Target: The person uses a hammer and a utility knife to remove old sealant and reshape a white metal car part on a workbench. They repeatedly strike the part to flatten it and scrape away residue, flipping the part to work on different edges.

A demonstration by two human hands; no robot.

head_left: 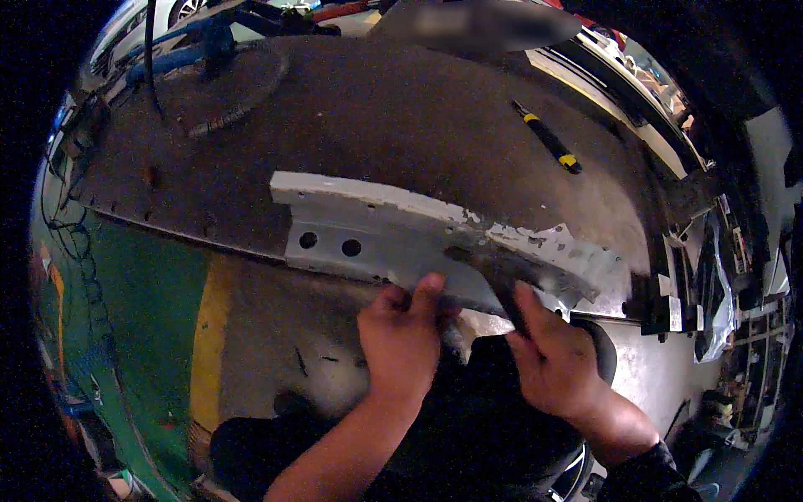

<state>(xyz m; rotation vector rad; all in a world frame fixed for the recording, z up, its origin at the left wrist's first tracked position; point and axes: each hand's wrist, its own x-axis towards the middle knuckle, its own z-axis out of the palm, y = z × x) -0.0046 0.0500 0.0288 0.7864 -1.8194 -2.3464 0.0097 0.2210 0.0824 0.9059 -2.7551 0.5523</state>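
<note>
A long grey metal panel, slightly curved, lies along the near edge of the dark workbench. Two round holes show near its left end, and pale paint or filler is flaking along its far flange toward the right. My left hand grips the panel's near edge at the middle, thumb on top and fingers curled beneath, partly hidden. Closed round a dark, narrow hand tool, my right hand is at the right part of the panel. The tool's tip seems to reach the panel's face, but its exact kind is unclear.
The dark workbench spreads beyond the panel. On it lies a black-and-yellow-handled tool at the far right. Long trim-like parts line the right side. Below left are green floor and a yellow stripe.
</note>
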